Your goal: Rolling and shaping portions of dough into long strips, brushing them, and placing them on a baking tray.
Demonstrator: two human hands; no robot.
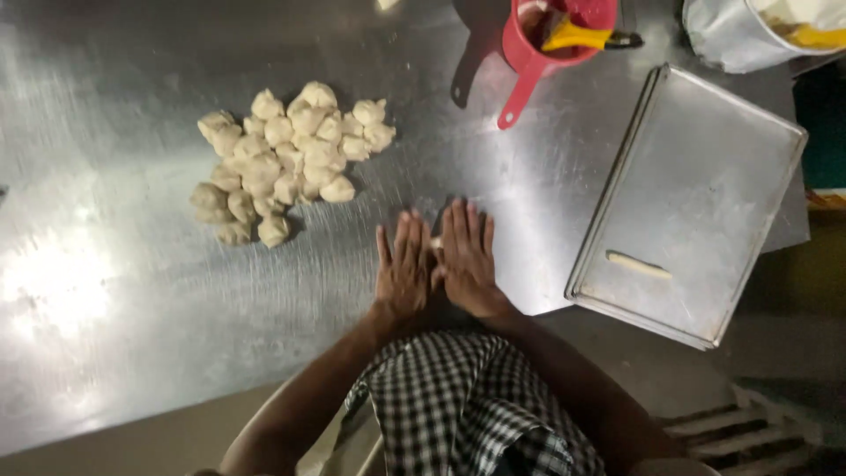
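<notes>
We are seeing a red measuring cup [539,44] holding a yellow tool [575,36] standing beyond a metal baking tray [705,176] carrying one rolled dough stick [638,264], while a foil-lined bowl [740,31] is sitting at the far corner.

Dim and soft, with glare on the steel table [106,282].

a person in a black-and-white checked cloth [467,405] presses the left hand [403,269] and right hand [467,260] flat, side by side, on a scuffed stainless-steel table [115,291]; a sliver of pale dough [435,242] shows between the palms; a heap of small pale dough lumps [286,159] lies up and to the left; to the right, a rectangular metal baking tray [705,167] holds one thin rolled dough stick [639,264]; a red plastic jug [546,40] stands above.
</notes>
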